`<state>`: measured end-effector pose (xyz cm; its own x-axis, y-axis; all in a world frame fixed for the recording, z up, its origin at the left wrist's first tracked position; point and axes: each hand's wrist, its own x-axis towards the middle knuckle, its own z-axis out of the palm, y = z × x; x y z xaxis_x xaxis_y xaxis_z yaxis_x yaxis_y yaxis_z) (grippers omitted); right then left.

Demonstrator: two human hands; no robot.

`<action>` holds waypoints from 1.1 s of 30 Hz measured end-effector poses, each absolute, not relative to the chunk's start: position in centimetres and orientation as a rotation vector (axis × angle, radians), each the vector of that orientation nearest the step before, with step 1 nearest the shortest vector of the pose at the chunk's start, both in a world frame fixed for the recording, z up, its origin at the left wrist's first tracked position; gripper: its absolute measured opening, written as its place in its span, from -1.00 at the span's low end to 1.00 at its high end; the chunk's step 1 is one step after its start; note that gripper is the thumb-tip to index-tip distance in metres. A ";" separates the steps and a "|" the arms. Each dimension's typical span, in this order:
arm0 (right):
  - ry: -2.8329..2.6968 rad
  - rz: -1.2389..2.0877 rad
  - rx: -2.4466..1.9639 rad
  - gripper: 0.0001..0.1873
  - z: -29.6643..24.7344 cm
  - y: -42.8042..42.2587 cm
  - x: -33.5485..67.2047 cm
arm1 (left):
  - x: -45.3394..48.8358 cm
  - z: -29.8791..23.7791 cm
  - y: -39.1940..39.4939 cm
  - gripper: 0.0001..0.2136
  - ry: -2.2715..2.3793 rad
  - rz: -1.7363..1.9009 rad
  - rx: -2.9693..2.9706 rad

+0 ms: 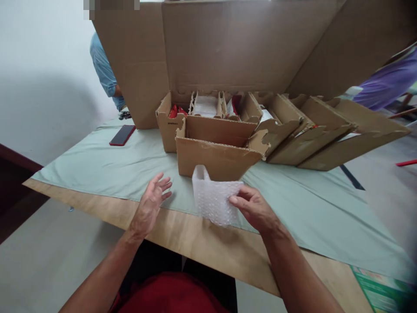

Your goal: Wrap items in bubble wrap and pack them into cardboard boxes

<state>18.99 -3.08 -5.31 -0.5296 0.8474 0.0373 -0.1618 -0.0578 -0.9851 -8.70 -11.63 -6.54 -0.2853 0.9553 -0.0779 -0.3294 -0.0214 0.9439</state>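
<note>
The right hand [256, 208] pinches bubble wrap [216, 200] in front of a cardboard box [211, 156]; the left hand [152, 201] spreads loosely nearby

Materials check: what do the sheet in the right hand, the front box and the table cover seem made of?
Sheet: translucent, shiny plastic bubble wrap, from its dimples and glints. Front box: matte brown corrugated cardboard, from its ridged cut edges. Table cover: probably pale green cloth, from its soft creases.
</note>
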 end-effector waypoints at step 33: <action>-2.021 1.548 -0.729 -0.16 -6.4 -4.9 18.1 | -5.8 -7.3 -13.3 -0.91 1.334 1.404 1.201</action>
<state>18.13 -4.88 -6.43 -0.7379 0.6724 0.0590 0.1182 0.2147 -0.9695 -5.84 -13.29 -7.30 -0.1918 0.9772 0.0913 0.0413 -0.0849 0.9955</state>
